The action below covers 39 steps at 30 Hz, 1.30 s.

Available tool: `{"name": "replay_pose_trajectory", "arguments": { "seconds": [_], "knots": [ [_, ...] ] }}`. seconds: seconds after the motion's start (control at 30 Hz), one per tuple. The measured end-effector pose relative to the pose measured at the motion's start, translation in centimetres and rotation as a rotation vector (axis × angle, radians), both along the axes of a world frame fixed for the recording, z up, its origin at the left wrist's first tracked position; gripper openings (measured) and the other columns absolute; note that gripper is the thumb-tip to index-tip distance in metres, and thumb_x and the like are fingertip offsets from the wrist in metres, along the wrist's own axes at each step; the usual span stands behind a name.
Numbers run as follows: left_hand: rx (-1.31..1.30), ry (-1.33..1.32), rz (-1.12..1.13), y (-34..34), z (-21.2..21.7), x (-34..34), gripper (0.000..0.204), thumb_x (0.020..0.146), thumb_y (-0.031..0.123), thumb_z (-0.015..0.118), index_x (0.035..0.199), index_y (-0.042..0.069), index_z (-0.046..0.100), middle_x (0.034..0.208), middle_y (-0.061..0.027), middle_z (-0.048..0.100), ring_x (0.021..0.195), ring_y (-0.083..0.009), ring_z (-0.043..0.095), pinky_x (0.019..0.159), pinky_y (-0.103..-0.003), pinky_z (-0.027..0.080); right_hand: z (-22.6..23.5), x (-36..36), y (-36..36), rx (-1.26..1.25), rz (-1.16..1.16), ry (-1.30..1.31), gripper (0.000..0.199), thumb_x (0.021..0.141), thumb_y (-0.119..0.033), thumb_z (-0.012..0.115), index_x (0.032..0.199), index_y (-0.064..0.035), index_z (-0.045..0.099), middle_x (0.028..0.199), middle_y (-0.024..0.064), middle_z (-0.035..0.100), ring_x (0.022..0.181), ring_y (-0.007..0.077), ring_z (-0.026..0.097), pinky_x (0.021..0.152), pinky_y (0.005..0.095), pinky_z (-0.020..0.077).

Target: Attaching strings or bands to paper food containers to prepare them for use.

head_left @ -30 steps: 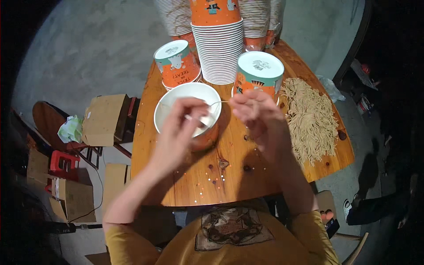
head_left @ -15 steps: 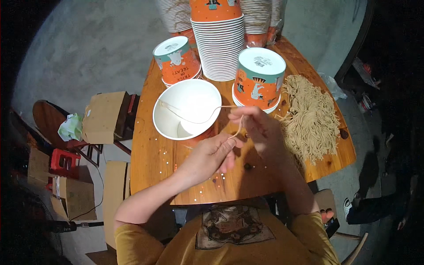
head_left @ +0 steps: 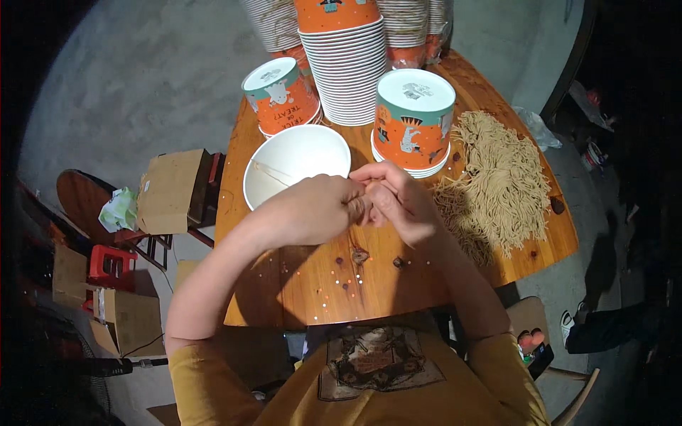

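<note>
A white-lined paper bucket [head_left: 323, 145] lies tilted on the table, its mouth facing me. Inside it shows a length of thin beige cord [head_left: 272, 173], whose other end runs behind my hands. My left hand [head_left: 312, 209] is closed, back of the hand up, in front of the bucket's lower rim. Against its fingertips presses my right hand [head_left: 401, 206], also closed, with thumb and fingers pinched together. The cord between the fingertips is mostly hidden by the hands. To their right lies a heap of beige cords [head_left: 504, 184].
Behind stand an upturned orange bucket [head_left: 415, 128], another at left [head_left: 280, 96] and a tall stack of buckets [head_left: 344, 71]. More wrapped stacks [head_left: 407, 32] are at the back. Cardboard boxes [head_left: 170, 192] and a red stool [head_left: 112, 265] stand off the table's left side.
My left hand has moved up and turned over, back upward, to meet my right hand. The cord loop between them has gone from sight. The bucket shifted slightly in view.
</note>
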<state>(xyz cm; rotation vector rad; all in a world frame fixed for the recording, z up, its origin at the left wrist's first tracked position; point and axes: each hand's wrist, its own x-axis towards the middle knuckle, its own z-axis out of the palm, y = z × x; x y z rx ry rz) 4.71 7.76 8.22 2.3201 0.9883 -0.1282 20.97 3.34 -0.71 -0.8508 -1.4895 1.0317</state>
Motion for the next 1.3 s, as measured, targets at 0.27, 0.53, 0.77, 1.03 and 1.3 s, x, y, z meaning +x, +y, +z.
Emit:
{"name": "replay_pose_trajectory", "arguments": {
  "seconds": [0.27,0.53,0.77,1.03,1.3],
  "knots": [
    [-0.082,-0.095,0.12,1.4,-0.5,-0.7,0.035,0.096,0.028,0.044,0.081,0.002,0.062,0.066,-0.0115,0.06,0.064,-0.0233,0.058,0.065,-0.035,0.046,1.0,0.7,0.4,0.067,-0.177,-0.26,0.011,0.088,-0.011,0.059,0.091,0.0,0.058,0.079,0.0082,0.063,0.068,0.0142,0.061,0.061,0.0284,0.0474],
    [-0.119,-0.267,0.368,1.7,-0.5,-3.0,0.028,0.097,0.026,0.046,0.085,0.006,0.061,0.065,0.0049,0.047,0.061,-0.005,0.041,0.058,-0.021,0.035,0.4,1.3,1.1,0.154,-0.398,-0.446,0.006,0.082,-0.01,0.063,0.084,-0.005,0.061,0.069,0.0104,0.062,0.06,0.0218,0.062,0.053,0.0325,0.0465],
    [-0.186,-0.385,0.322,1.6,-3.4,-4.2,0.029,0.093,0.027,0.057,0.112,0.004,0.057,0.091,0.0023,0.057,0.083,-0.0068,0.051,0.076,-0.022,0.043,0.5,-0.4,0.6,0.097,-0.489,-0.54,0.01,0.083,-0.018,0.061,0.089,-0.0092,0.063,0.074,0.0097,0.065,0.066,0.0243,0.064,0.058,0.0351,0.0489],
    [-0.241,-0.471,0.299,2.1,-4.8,-3.6,0.038,0.09,0.019,0.057,0.123,0.002,0.052,0.084,-0.0009,0.055,0.078,-0.0084,0.05,0.072,-0.024,0.045,-1.7,-1.3,0.5,0.114,-0.535,-0.538,0.01,0.083,-0.02,0.061,0.089,-0.0123,0.058,0.074,0.0099,0.066,0.067,0.0288,0.065,0.057,0.0397,0.0498],
    [-0.231,-0.47,0.304,2.0,-4.4,-3.4,0.039,0.088,0.013,0.055,0.125,0.001,0.051,0.085,-0.0009,0.053,0.077,-0.0086,0.05,0.072,-0.024,0.044,-2.4,-2.2,1.1,0.395,-0.706,-0.519,0.008,0.078,-0.014,0.065,0.082,-0.0126,0.059,0.064,0.0086,0.064,0.057,0.0255,0.064,0.049,0.0363,0.0491]
  ]
}}
